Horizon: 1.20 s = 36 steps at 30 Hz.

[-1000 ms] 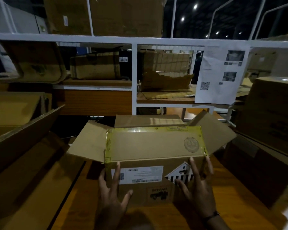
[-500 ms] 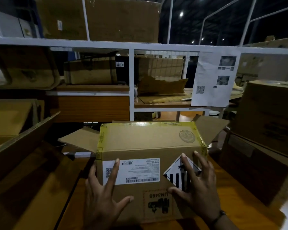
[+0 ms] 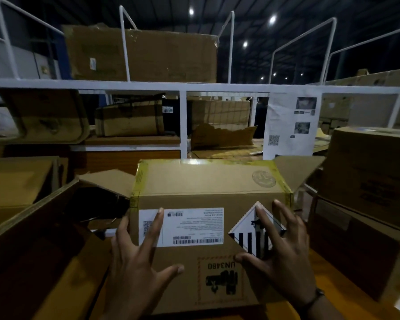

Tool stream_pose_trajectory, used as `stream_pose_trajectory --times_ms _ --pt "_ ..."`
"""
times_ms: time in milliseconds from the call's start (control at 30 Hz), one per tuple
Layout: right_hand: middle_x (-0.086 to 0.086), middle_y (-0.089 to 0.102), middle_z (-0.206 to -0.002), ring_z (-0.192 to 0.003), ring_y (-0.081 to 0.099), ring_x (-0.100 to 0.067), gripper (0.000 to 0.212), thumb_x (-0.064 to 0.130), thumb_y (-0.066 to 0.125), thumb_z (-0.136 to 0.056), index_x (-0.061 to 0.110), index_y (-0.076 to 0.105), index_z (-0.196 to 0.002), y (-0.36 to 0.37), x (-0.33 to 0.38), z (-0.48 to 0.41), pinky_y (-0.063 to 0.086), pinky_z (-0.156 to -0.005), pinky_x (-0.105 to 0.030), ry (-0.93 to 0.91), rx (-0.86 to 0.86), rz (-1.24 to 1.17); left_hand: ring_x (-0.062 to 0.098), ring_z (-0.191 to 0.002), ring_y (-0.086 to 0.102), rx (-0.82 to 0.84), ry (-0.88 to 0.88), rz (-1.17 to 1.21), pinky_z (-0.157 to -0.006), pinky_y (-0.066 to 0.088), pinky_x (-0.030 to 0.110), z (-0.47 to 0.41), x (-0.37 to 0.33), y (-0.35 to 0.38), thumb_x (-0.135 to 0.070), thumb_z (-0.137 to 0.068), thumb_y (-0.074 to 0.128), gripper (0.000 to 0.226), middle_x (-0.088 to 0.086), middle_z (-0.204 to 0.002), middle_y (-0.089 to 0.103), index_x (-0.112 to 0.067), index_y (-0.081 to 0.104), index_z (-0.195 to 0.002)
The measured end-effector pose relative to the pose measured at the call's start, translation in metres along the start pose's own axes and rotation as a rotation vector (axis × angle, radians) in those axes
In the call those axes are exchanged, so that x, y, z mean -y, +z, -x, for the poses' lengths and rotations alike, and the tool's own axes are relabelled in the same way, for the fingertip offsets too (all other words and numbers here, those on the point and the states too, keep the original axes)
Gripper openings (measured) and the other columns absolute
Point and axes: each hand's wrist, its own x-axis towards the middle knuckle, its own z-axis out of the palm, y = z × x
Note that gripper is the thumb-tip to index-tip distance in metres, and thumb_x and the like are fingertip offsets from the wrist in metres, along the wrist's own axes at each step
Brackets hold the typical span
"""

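Cardboard box (image 3: 208, 183) sits dead centre on the wooden table (image 3: 337, 285), labels upside down (UN3480 mark (image 3: 221, 277) reads inverted), so I'd call it mid-turn at best. Left hand (image 3: 136, 257) at 7 o'clock and right hand (image 3: 280, 245) at 5 o'clock lie flat on its near face, fingers splayed, gripping nothing. Probably left: finish the turn, then shut the left end flap (image 3: 106, 181) at 10 o'clock and the right end flap (image 3: 296, 169) at 2 o'clock.

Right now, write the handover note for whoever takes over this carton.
Left hand: open, fingers spread flat on the white shipping label.
Right hand: open, fingers spread on the black-and-white diamond hazard label.
Brown cardboard box with yellow tape: on the orange wooden table, labels upside down.
Done: upper face shut.
Left: left flap and right flap stick out; probably fold and seal them.
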Motion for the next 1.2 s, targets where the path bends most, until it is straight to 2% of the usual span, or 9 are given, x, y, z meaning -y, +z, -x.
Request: stream_pose_trajectory --times_ms 167,267,400,533,700,1033,1200 --pt "-0.011 0.020 -0.166 -0.144 0.032 -0.046 0.106 0.093 0.048 -0.074 0.028 0.039 -0.156 -0.027 -0.003 -0.046 0.031 -0.109 -0.068 -0.047 -0.101 -0.015 0.037 -0.141 0.020 -0.088 -0.002 -0.039 -0.097 0.045 0.068 -0.032 -0.026 -0.027 -0.065 -0.042 0.094 0.135 0.008 -0.162 0.010 -0.066 0.014 -0.152" --pt "-0.012 0.021 -0.166 -0.145 0.031 -0.044 0.106 0.093 0.049 -0.075 0.026 0.040 -0.156 -0.042 -0.007 -0.076 0.033 -0.108 -0.070 -0.087 -0.155 -0.017 0.042 -0.140 0.023 -0.134 0.023 -0.068 -0.093 0.048 0.070 -0.051 -0.043 -0.045 -0.072 -0.046 0.083 0.129 0.013 -0.160 0.014 -0.059 0.018 -0.156" --pt "-0.013 0.022 -0.165 -0.143 0.032 -0.043 0.107 0.091 0.054 -0.073 0.028 0.037 -0.157 -0.061 -0.012 -0.108 0.039 -0.103 -0.066 -0.108 -0.189 -0.055 0.044 -0.143 0.020 -0.198 0.057 -0.104 -0.096 0.045 0.071 -0.072 -0.069 -0.066 -0.073 -0.049 0.077 0.125 0.015 -0.162 0.011 -0.060 0.014 -0.156" --pt "-0.011 0.022 -0.165 -0.143 0.030 -0.045 0.108 0.094 0.052 -0.071 0.029 0.037 -0.157 -0.073 -0.013 -0.132 0.037 -0.106 -0.062 -0.114 -0.224 -0.106 0.045 -0.147 0.016 -0.235 0.056 -0.123 -0.100 0.042 0.070 -0.085 -0.091 -0.086 -0.076 -0.048 0.073 0.124 0.016 -0.164 0.007 -0.064 0.010 -0.154" --pt "-0.012 0.024 -0.165 -0.140 0.033 -0.044 0.109 0.094 0.052 -0.070 0.028 0.039 -0.157 -0.086 -0.003 -0.157 0.038 -0.100 -0.055 -0.146 -0.275 -0.141 0.045 -0.148 0.020 -0.269 0.076 -0.182 -0.106 0.041 0.069 -0.100 -0.103 -0.119 -0.086 -0.046 0.064 0.123 0.017 -0.164 0.011 -0.065 0.009 -0.153" --pt "-0.012 0.024 -0.164 -0.136 0.036 -0.044 0.111 0.093 0.053 -0.069 0.029 0.037 -0.157 -0.089 0.065 -0.208 0.035 -0.103 -0.052 -0.194 -0.339 -0.246 0.041 -0.150 0.019 -0.377 0.097 -0.281 -0.111 0.038 0.065 -0.115 -0.090 -0.202 -0.081 -0.046 0.068 0.125 0.013 -0.165 0.010 -0.058 0.015 -0.157" --pt "-0.011 0.023 -0.164 -0.135 0.036 -0.043 0.112 0.093 0.055 -0.067 0.031 0.035 -0.158 -0.079 0.120 -0.223 0.037 -0.103 -0.054 -0.216 -0.348 -0.295 0.040 -0.150 0.018 -0.408 0.065 -0.347 -0.106 0.041 0.068 -0.115 -0.058 -0.247 -0.080 -0.045 0.070 0.128 0.010 -0.164 0.009 -0.056 0.015 -0.158"
